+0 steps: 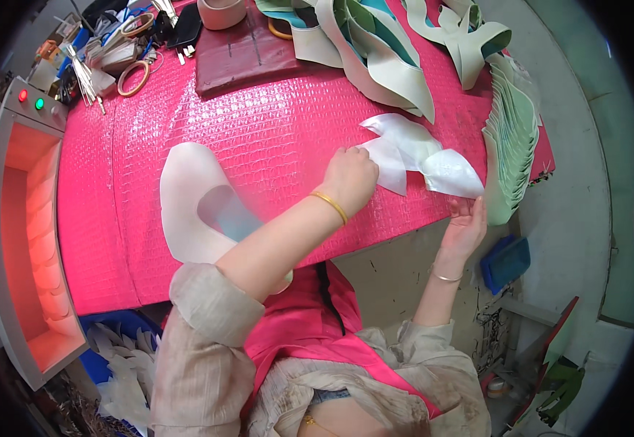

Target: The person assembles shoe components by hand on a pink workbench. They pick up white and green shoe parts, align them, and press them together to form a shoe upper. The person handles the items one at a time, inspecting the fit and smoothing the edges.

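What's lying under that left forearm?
A pale curved piece with a rounded cut-out shows on the pink tabletop. The left forearm covers part of it, hiding its full outline.

- Two bare hands were in view: one left hand (pixel 351 177) and one right hand (pixel 468 218).
- At least three white pieces (pixel 453 175) overlapped.
- There was one large pale cutout (pixel 186 175).
- Two bangles were worn: one yellow bangle (pixel 330 205), one silver bangle (pixel 446 277).
- Two lit buttons showed: one red button (pixel 23 95), one green button (pixel 40 104).
- There was one dark red block (pixel 248 65).
- Stacked pale green pieces (pixel 510 138) were too many to count.
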Demonstrator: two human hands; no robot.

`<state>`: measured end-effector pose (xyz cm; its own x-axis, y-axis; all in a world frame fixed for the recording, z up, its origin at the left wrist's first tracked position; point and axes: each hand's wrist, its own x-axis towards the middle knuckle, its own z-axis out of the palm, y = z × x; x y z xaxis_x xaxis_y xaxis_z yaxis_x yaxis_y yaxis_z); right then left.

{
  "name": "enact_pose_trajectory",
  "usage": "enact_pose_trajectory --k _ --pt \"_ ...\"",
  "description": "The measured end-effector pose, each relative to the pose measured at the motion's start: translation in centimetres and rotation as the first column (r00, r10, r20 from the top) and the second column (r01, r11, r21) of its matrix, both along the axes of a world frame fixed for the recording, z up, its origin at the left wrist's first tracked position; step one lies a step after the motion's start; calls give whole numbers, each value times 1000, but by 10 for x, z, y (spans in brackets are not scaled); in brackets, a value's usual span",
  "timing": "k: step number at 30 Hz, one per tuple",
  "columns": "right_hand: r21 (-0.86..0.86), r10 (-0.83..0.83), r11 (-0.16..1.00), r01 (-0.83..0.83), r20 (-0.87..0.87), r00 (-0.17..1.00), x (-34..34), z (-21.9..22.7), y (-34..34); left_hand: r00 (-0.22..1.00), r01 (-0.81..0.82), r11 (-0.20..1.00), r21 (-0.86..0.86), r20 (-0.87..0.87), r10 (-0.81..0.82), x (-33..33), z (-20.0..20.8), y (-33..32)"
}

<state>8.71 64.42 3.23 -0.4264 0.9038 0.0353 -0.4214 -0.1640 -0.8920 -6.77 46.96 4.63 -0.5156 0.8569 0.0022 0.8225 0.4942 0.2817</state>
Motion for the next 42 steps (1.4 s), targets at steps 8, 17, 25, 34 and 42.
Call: enact_pose_trajectory --k 8,17,25,34,42 --pt "752 -43 570 -331 429 902 -4 6 -76 975 197 910 365 25 -221 -13 -16 31" --pt "166 -172 970 177 -42 984 77 5 -25 991 135 986 99 -22 -133 -4 -30 43" --pt "745 -106 659 -104 229 968 56 32 -86 227 -230 971 65 974 -11 27 75 -5" --pt "504 463 616 -606 391 796 -18 79 -126 137 -495 869 14 989 63 16 52 -138" --pt "-29 797 394 -919 509 325 -69 55 -148 483 -853 333 403 851 205 -12 58 -237"
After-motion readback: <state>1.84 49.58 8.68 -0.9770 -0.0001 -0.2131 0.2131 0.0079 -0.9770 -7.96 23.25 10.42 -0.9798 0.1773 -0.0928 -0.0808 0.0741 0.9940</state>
